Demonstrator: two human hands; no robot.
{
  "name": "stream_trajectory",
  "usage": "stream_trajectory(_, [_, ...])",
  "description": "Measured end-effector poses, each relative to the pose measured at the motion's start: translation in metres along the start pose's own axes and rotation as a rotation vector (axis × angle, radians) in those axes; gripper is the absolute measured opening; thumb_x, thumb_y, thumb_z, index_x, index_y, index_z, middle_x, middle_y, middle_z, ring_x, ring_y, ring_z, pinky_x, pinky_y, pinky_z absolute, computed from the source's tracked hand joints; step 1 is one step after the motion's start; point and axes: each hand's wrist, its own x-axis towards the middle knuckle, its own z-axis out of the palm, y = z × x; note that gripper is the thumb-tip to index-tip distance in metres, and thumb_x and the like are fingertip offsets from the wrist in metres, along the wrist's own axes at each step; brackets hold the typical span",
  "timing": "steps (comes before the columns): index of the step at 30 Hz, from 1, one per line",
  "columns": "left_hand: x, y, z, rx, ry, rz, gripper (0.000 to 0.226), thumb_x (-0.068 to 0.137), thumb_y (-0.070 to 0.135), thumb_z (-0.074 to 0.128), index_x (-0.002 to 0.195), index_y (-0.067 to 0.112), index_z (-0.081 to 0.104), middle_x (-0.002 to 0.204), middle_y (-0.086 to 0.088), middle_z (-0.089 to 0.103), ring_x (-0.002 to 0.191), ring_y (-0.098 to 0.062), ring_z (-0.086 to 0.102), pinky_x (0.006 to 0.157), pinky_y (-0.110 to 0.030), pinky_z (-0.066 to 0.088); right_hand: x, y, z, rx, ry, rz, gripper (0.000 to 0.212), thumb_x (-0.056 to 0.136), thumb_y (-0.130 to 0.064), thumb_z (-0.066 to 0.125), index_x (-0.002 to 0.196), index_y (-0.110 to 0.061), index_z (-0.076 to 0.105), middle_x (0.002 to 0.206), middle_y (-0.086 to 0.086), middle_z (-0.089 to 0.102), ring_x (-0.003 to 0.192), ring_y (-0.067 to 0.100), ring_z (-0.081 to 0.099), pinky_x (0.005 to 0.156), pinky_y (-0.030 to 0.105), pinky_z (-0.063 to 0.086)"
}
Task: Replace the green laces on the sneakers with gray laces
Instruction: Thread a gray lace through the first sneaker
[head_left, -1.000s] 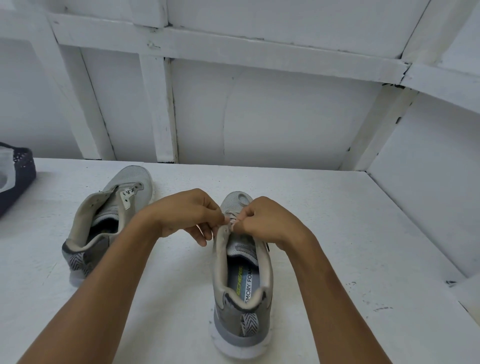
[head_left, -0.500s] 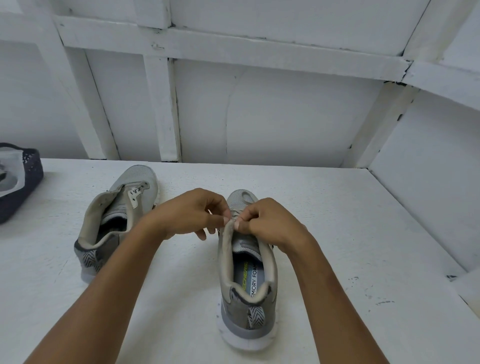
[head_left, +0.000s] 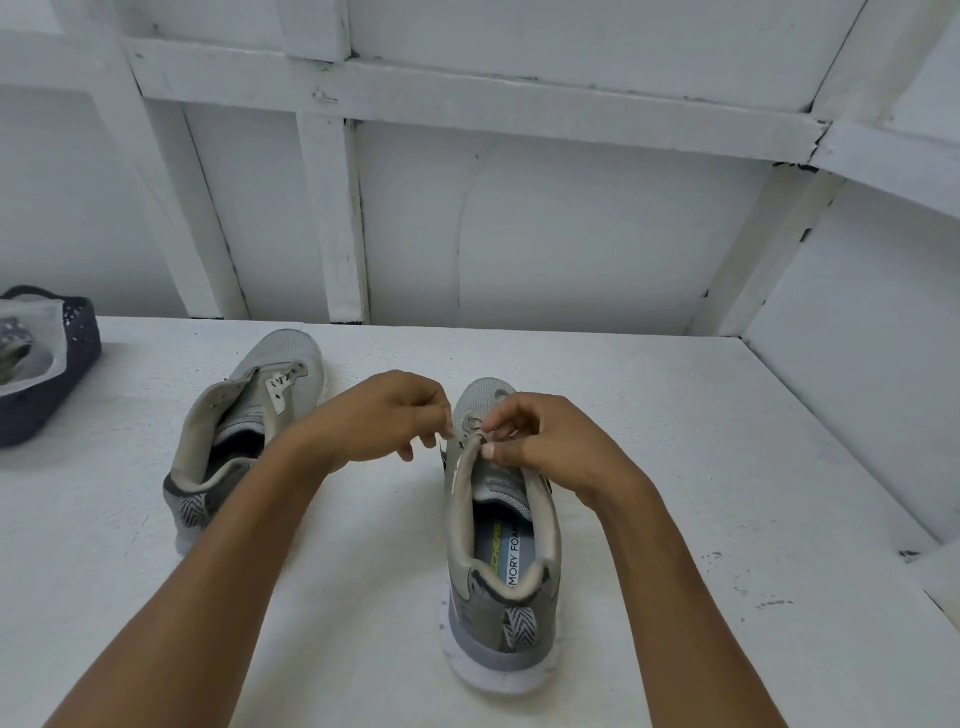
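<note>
While both hands meet over its throat, the grey mesh sneaker with a white sole (head_left: 501, 561) stands upright at mid-bench, heel toward the near edge, toe toward the back edge. Insole print reads in part "MORY FOAM". A black-and-white striped pull tab shows at the heel.

Left hand (head_left: 382, 415): fingers curled, thumb and forefinger tips closed together just beside the left rim of the sneaker's throat. They pinch a thin gray lace (head_left: 469, 422), of which only a short loop shows at the top of the tongue. Its further run is hidden by the fingers.

Right hand (head_left: 550, 441): also curled, thumb pressed against the top of the collar rim, forefinger just above it, so the rim is pinched between them. Whether the lace also passes under these fingers, I cannot tell. Both forearms are bare and reach in from the near edge.

Second grey mesh sneaker (head_left: 244, 431): left of the first and apart from it, closer to the back edge, toe angled toward that edge, tongue pulled up, throat open. The left forearm crosses in front of its heel side.

Dark navy speckled shoe (head_left: 52, 395): at the bench's left edge, cut off by the frame, something pale inside.

White painted bench (head_left: 701, 467): scuffed, with dark flecks toward the right edge. White boarded wall with wooden framing (head_left: 332, 208) rises behind the back edge.
</note>
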Motion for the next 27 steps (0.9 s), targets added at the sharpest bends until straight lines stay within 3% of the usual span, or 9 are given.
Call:
stream_trajectory(4, [-0.004, -0.004, -0.012, -0.611, 0.103, 0.070, 0.022, 0.097, 0.005, 0.043, 0.080, 0.008, 0.056, 0.098, -0.021, 0.073, 0.097, -0.030, 0.070, 0.088, -0.037, 0.057, -0.001, 0.007, -0.006, -0.011, 0.075, 0.006, 0.020, 0.079, -0.015, 0.079, 0.091, -0.026, 0.066, 0.098, -0.004, 0.066, 0.085, 0.010, 0.058, 0.079, 0.031, 0.051])
stream_trajectory(7, [-0.005, -0.001, -0.015, -0.911, 0.118, 0.060, 0.023, 0.097, 0.006, 0.037, 0.078, 0.010, 0.049, 0.067, -0.016, 0.061, 0.070, -0.037, 0.067, 0.072, -0.042, 0.060, -0.002, 0.012, -0.013, 0.033, 0.114, 0.015, 0.019, 0.085, -0.015, 0.073, 0.098, -0.022, 0.063, 0.103, 0.000, 0.062, 0.082, 0.011, 0.057, 0.066, 0.019, 0.048])
stream_trajectory(9, [-0.004, 0.001, -0.012, -0.861, 0.117, -0.013, 0.022, 0.097, 0.006, 0.036, 0.077, 0.011, 0.046, 0.058, -0.009, 0.040, 0.047, -0.025, 0.047, 0.050, -0.034, 0.052, -0.003, 0.016, -0.019, 0.072, 0.139, 0.029, 0.021, 0.085, -0.018, 0.075, 0.100, -0.020, 0.060, 0.100, 0.000, 0.058, 0.080, 0.011, 0.055, 0.061, 0.015, 0.045])
stream_trajectory(11, [-0.003, 0.000, -0.006, -0.766, 0.088, -0.066, 0.018, 0.096, 0.007, 0.037, 0.080, 0.013, 0.042, 0.062, -0.006, 0.033, 0.046, -0.016, 0.029, 0.042, -0.024, 0.033, -0.004, 0.021, -0.026, 0.078, 0.141, 0.061, 0.025, 0.083, -0.021, 0.078, 0.099, -0.018, 0.059, 0.095, 0.000, 0.056, 0.078, 0.011, 0.053, 0.060, 0.018, 0.041])
stream_trajectory(16, [0.000, -0.001, 0.004, -0.789, 0.070, -0.039, 0.016, 0.100, 0.012, 0.040, 0.084, 0.013, 0.045, 0.068, -0.015, 0.058, 0.045, -0.016, 0.032, 0.042, -0.022, 0.027, -0.008, 0.030, -0.035, 0.061, 0.068, 0.143, 0.018, 0.085, -0.024, 0.076, 0.093, -0.012, 0.063, 0.084, 0.000, 0.064, 0.078, 0.013, 0.057, 0.066, 0.028, 0.043])
stream_trajectory(19, [0.000, -0.002, 0.003, -0.745, 0.101, -0.065, 0.016, 0.098, 0.011, 0.040, 0.084, 0.012, 0.047, 0.045, -0.007, 0.034, 0.042, -0.015, 0.019, 0.045, -0.023, 0.016, -0.012, 0.033, -0.037, 0.030, -0.035, 0.132, 0.018, 0.089, -0.029, 0.071, 0.092, -0.012, 0.069, 0.080, -0.007, 0.069, 0.078, 0.008, 0.061, 0.069, 0.026, 0.044])
stream_trajectory(21, [-0.001, -0.004, 0.003, -0.630, 0.072, -0.088, 0.015, 0.098, 0.011, 0.041, 0.084, 0.011, 0.047, 0.045, -0.002, 0.023, 0.042, -0.013, 0.015, 0.045, -0.022, 0.014, -0.015, 0.033, -0.038, 0.020, -0.080, 0.113, 0.022, 0.092, -0.035, 0.066, 0.086, -0.014, 0.070, 0.080, -0.007, 0.069, 0.077, 0.007, 0.061, 0.071, 0.026, 0.042])
stream_trajectory(25, [-0.001, -0.009, 0.010, -0.452, -0.046, -0.121, 0.015, 0.100, 0.018, 0.052, 0.093, 0.005, 0.055, 0.049, 0.003, 0.021, 0.044, -0.012, 0.015, 0.044, -0.020, 0.015, -0.023, 0.032, -0.041, 0.026, -0.169, 0.087, 0.041, 0.085, -0.052, 0.060, 0.074, -0.013, 0.068, 0.073, -0.009, 0.066, 0.072, 0.005, 0.055, 0.069, 0.017, 0.040])
stream_trajectory(27, [-0.002, -0.011, 0.011, -0.344, -0.141, -0.125, 0.035, 0.096, 0.032, 0.061, 0.092, -0.003, 0.057, 0.052, 0.001, 0.023, 0.046, -0.013, 0.015, 0.044, -0.021, 0.015, -0.025, 0.035, -0.043, 0.036, -0.165, 0.079, 0.039, 0.081, -0.055, 0.060, 0.066, -0.020, 0.064, 0.071, -0.009, 0.065, 0.069, 0.004, 0.053, 0.067, 0.014, 0.040])
